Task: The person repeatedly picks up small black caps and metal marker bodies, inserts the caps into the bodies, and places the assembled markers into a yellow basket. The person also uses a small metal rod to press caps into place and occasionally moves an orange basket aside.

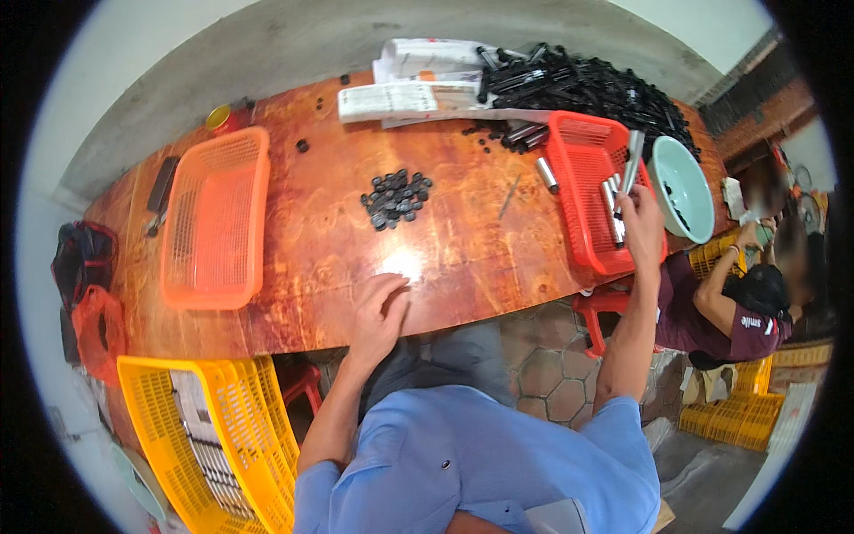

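Observation:
My right hand point(642, 222) is over the red basket point(562, 169) on the right, fingers closed around silver tubes point(632, 160) that stick up from the grip. Their exact number is hard to make out. Below it, several silver tubes with black ends point(611, 200) lie in the basket. Another silver tube point(547, 174) rests on the wooden table just left of that basket. At the table's near edge, my left hand point(380, 311) holds nothing, its fingers apart. A cluster of small black caps point(395, 198) lies beyond it.
A pale green bowl point(700, 182) with a few black pieces stands right of the basket. Black tubes point(596, 89) are heaped behind, beside newspaper point(409, 100). An orange basket point(213, 289) sits left; a yellow crate point(160, 436) stands below. Another person point(738, 311) works at right.

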The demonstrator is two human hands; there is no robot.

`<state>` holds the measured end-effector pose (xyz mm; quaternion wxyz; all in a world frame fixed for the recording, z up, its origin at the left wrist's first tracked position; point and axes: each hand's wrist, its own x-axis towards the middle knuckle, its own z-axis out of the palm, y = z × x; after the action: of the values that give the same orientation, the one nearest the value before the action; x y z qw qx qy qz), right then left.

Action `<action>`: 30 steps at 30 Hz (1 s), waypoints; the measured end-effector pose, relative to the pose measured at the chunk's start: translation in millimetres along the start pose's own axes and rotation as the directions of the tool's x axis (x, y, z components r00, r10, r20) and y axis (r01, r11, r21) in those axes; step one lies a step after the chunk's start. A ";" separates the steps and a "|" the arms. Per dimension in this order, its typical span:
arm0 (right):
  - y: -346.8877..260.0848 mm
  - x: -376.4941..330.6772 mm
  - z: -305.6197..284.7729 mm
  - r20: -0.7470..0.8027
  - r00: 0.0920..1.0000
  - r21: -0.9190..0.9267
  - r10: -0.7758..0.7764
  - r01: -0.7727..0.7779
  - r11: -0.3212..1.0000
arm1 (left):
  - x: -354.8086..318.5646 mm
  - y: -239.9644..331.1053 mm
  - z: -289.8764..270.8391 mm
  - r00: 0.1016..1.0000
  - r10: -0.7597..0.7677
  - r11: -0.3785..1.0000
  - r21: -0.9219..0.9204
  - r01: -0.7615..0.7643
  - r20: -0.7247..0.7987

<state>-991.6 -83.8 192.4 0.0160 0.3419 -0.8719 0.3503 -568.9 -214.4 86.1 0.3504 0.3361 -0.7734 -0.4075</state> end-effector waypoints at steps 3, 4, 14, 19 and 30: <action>-56.7 -48.8 10.9 0.310 0.945 0.414 -0.105 -0.034 0.910 | 4.0 15.5 11.0 0.958 -0.240 0.813 -0.506 0.288 0.159; -75.6 -69.7 22.6 0.448 0.880 0.490 -0.157 -0.095 0.866 | 7.1 19.3 17.9 0.936 -0.278 0.674 -0.650 0.351 0.216; -112.6 -152.0 154.4 0.787 0.487 0.497 -0.379 -0.136 0.857 | 13.4 -11.6 23.6 0.831 -0.461 0.207 -0.874 0.440 0.310; -137.1 -117.0 189.1 0.364 0.811 0.404 -0.458 0.306 0.862 | 11.1 -22.0 14.8 0.864 -0.419 0.232 -0.887 0.398 0.278; -152.6 -105.1 239.9 0.191 0.777 0.190 -0.599 0.570 0.800 | 12.8 -26.9 13.4 0.866 -0.366 0.170 -0.890 0.422 0.341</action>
<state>-767.7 -250.9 74.9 -0.0028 0.6361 -0.6947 0.3359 -580.2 -231.4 60.6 0.3428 0.2396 -0.2725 -0.8665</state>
